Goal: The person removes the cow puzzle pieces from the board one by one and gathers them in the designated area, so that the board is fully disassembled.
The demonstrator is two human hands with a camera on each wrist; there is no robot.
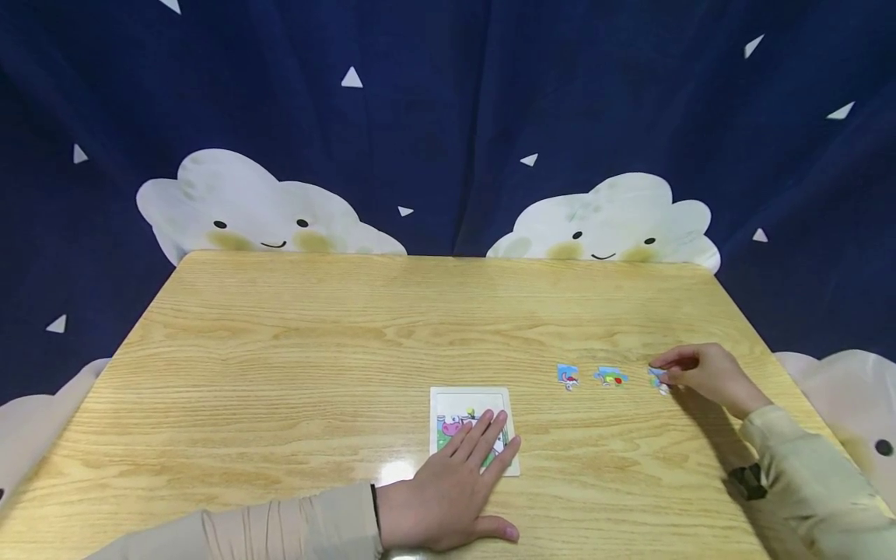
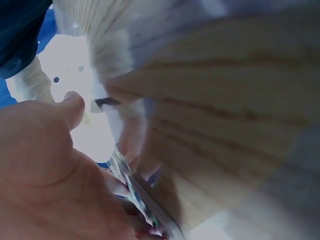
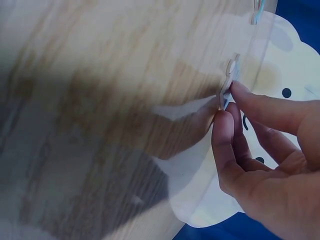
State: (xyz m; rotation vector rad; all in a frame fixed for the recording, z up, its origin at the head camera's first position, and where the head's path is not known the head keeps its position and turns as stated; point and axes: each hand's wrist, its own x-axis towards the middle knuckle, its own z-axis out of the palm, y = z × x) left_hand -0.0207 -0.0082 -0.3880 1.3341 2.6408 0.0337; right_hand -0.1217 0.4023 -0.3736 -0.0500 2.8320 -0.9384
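My left hand (image 1: 455, 482) lies with straight, spread fingers over a white-rimmed puzzle tray (image 1: 470, 390). A pink-nosed cow shows in the tray's picture, its lower right part hidden under the fingers. Over to the right, my right hand (image 1: 710, 379) pinches a small blue and white puzzle piece (image 1: 655, 375) between thumb and fingers at the tabletop. In the right wrist view this puzzle piece (image 3: 230, 77) appears edge-on at the fingertips. Left of it lie a puzzle piece with blue, green and red (image 1: 611, 376) and another blue and white puzzle piece (image 1: 568, 375).
Everything lies on a light wood-grain table (image 1: 294, 373). Behind its far edge hangs a dark blue curtain (image 1: 448, 117) with white clouds and triangles. A dark object (image 1: 747, 482) shows at the right wrist.
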